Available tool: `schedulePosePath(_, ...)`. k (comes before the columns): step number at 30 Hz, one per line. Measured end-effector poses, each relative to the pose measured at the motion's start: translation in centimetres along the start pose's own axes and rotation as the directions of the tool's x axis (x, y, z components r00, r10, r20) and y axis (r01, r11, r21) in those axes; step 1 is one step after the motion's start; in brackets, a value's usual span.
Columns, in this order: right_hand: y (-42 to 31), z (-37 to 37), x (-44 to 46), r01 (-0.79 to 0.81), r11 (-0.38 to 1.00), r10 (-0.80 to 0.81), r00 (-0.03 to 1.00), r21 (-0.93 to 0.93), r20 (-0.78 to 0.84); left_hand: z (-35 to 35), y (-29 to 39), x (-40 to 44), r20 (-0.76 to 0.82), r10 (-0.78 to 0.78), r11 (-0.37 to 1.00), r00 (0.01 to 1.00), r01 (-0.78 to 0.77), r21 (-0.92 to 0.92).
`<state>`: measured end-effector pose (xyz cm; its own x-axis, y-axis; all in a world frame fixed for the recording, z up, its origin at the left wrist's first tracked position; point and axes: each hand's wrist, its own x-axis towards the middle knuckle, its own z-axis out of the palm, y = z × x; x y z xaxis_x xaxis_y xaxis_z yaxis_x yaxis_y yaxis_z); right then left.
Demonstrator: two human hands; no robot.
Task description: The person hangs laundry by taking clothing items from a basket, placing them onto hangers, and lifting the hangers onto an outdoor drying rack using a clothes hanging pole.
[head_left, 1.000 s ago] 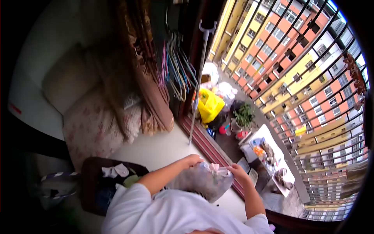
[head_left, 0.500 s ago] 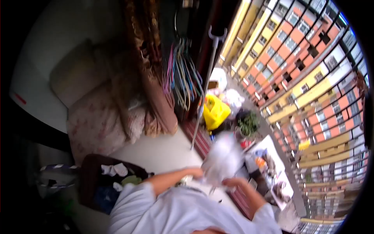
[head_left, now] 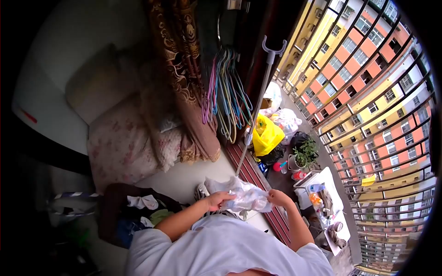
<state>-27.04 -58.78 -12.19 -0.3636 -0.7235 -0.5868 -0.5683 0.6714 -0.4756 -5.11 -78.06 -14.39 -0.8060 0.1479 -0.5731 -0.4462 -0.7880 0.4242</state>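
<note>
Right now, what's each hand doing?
Left hand: closed, holding one side of the bag.
Right hand: closed, holding the bag's other side.

A lived-in home beside a barred opening

This looks like a home, seen where a room meets a balcony-like ledge. Indoors, a patterned brown curtain (head_left: 184,60) hangs near soft furniture under a floral cover (head_left: 124,152); whether that is a sofa or a bed is unclear. Colourful clothes hangers (head_left: 225,94) hang in a bunch near a forked pole (head_left: 256,108), and a dark container (head_left: 109,207) holds clothing, all signs of household laundry. Past a reddish-brown sill track (head_left: 256,180) sit a potted plant (head_left: 305,157) and a yellow bag (head_left: 268,137). Beyond metal bars (head_left: 376,109) rise many-windowed orange and yellow apartment blocks (head_left: 354,69).
</note>
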Motion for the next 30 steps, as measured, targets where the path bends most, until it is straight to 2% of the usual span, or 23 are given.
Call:
schedulePosePath(1,-1.7,-1.0,0.9,0.004,1.0,-0.004,1.0,0.005,0.001,-0.7,0.5,-0.2,-0.006,-0.002,1.0,1.0,0.002,0.003)
schedulePosePath(2,-3.7,-2.1,1.9,0.127,0.99,-0.116,0.979,0.057,-0.168,-1.5,0.8,-0.5,-0.195,0.126,0.945,0.973,-0.057,0.322)
schedulePosePath(3,-6.0,-3.4,2.7,0.252,0.964,-0.209,0.918,0.088,-0.337,-2.3,1.4,-0.8,-0.322,0.297,0.788,0.899,-0.041,0.614)
schedulePosePath(4,-9.0,-5.2,3.5,0.347,0.899,-0.221,0.886,0.268,-0.408,-2.7,3.0,-1.7,-0.325,0.485,0.335,0.812,0.171,0.927)
schedulePosePath(5,-12.4,-7.0,4.1,0.436,0.789,-0.209,0.853,0.432,-0.479,-2.7,4.4,-2.6,-0.324,0.475,0.328,0.818,0.178,0.928)
schedulePosePath(7,-19.1,-10.9,4.8,0.535,0.729,-0.257,0.792,0.427,-0.554,-2.6,8.3,-4.6,-0.143,0.848,0.118,0.51,0.082,0.99)
schedulePosePath(9,-23.0,-12.9,8.5,0.659,0.645,-0.322,0.694,0.387,-0.644,-2.0,13.4,-6.5,-0.04,0.944,0.119,0.328,-0.223,0.967)
schedulePosePath(10,-24.7,-13.7,10.5,0.654,0.639,-0.302,0.697,0.404,-0.651,-2.0,15.8,-7.0,-0.039,0.965,0.144,0.259,-0.401,0.905)
schedulePosePath(11,-26.1,-14.5,12.4,0.65,0.634,-0.284,0.7,0.419,-0.655,-1.4,18.6,-7.8,-0.135,0.941,0.285,0.309,-0.513,0.81)
schedulePosePath(12,-27.5,-15.3,13.6,0.647,0.638,-0.275,0.699,0.419,-0.661,-0.5,21.5,-9.0,-0.207,0.891,0.416,0.404,-0.546,0.727)
schedulePosePath(13,-28.8,-16.1,14.6,0.579,0.676,-0.231,0.753,0.456,-0.616,0.5,24.4,-9.5,-0.134,0.919,0.344,0.372,-0.587,0.732)
schedulePosePath(14,-29.6,-16.7,15.4,0.507,0.709,-0.183,0.804,0.491,-0.566,0.0,26.7,-8.4,-0.038,0.932,0.304,0.361,-0.718,0.626)
schedulePosePath(15,-30.1,-17.1,16.0,0.502,0.71,-0.174,0.805,0.495,-0.568,0.9,29.1,-7.9,-0.01,0.925,0.313,0.379,-0.748,0.586)
schedulePosePath(17,-31.0,-17.8,17.0,0.479,0.85,-0.262,0.748,0.222,-0.609,2.0,32.9,-6.3,0.054,0.923,0.271,0.381,-0.744,0.611)
schedulePosePath(19,-31.1,-17.6,17.8,0.484,0.846,-0.246,0.726,0.223,-0.643,2.0,35.4,-4.2,-0.018,0.805,0.46,0.593,-0.605,0.65)
schedulePosePath(21,-31.1,-17.6,18.3,0.439,0.873,-0.203,0.722,0.211,-0.662,1.1,37.2,-2.3,0.01,0.775,0.452,0.631,-0.565,0.69)
schedulePosePath(22,-31.0,-17.6,18.3,0.477,0.837,-0.19,0.712,0.268,-0.676,0.6,37.5,-1.4,0.024,0.742,0.448,0.67,-0.522,0.726)
schedulePosePath(23,-31.2,-17.6,18.3,0.475,0.837,-0.188,0.716,0.271,-0.673,0.0,37.5,-1.1,0.02,0.741,0.451,0.671,-0.52,0.725)
schedulePosePath(25,-31.6,-17.7,18.4,0.571,0.808,-0.221,0.52,0.144,-0.825,-0.4,37.4,-1.2,0.075,0.817,0.273,0.571,-0.499,0.822)
schedulePosePath(26,-31.6,-17.8,19.0,0.616,0.779,-0.254,0.475,0.113,-0.842,-0.7,37.3,-0.8,0.085,0.854,0.261,0.513,-0.564,0.783)
schedulePosePath(27,-31.9,-18.0,19.1,0.622,0.774,-0.253,0.475,0.118,-0.843,-0.6,37.4,-1.2,0.082,0.854,0.259,0.514,-0.557,0.789)
schedulePosePath(29,-32.4,-18.7,19.2,0.561,0.825,-0.29,0.529,0.073,-0.798,-0.3,37.8,-2.1,0.156,0.88,0.081,0.449,-0.464,0.882)
schedulePosePath(30,-32.6,-19.0,19.0,0.546,0.834,-0.278,0.55,0.087,-0.788,0.0,38.0,-2.5,0.154,0.88,0.079,0.448,-0.46,0.884)
